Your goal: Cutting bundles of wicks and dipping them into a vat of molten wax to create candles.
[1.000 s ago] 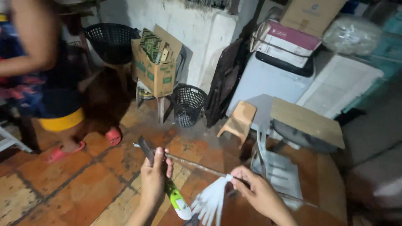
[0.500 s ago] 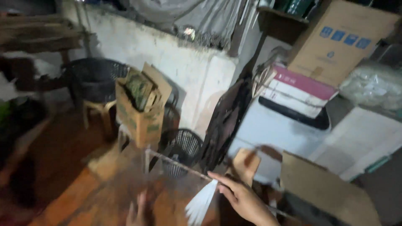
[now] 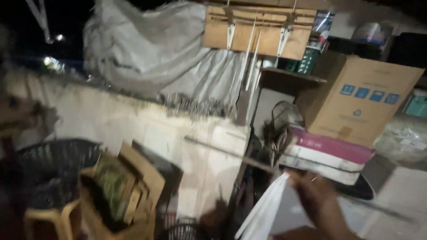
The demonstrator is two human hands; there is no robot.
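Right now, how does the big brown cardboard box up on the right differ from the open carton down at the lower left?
The big brown box is closed, sits high on a pink-and-white box, and bears blue square marks. The open carton stands low, flaps spread, with green-patterned contents poking out, beside a black basket. Both are brown cardboard and a little blurred.

An open carton (image 3: 118,195) stands right of a basket (image 3: 49,169).

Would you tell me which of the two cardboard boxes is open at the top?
The low cardboard box at lower left: its flaps stand open with packs inside. The large box at upper right is closed.
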